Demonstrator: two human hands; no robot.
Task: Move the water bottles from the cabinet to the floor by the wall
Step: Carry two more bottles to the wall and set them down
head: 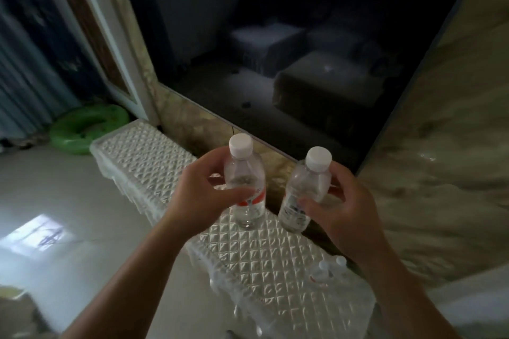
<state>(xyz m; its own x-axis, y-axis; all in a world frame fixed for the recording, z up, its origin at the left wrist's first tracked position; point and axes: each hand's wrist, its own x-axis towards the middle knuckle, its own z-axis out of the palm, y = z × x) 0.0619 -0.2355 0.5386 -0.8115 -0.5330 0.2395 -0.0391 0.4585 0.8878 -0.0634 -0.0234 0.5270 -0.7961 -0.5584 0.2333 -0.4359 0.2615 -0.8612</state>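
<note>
Clear plastic with a white cap, the red-label bottle (pixel 245 179) stands upright in our left hand (pixel 201 195), thumb and fingers curled round its middle. A second clear, white-capped one, the grey-label bottle (pixel 305 190), leans a little and our right hand (pixel 347 209) grips it the same way. Both are over the white diamond-patterned cabinet top (pixel 154 151), near its back edge beside the marble wall (pixel 440 173); we cannot tell if their bases touch it. More small bottles (pixel 327 270), blurred, sit near its right end. We judge a slip is the risk: smooth bottles may slide from one-hand grips on the way to the pale glossy floor (pixel 68 201), or topple if set down crooked
</note>
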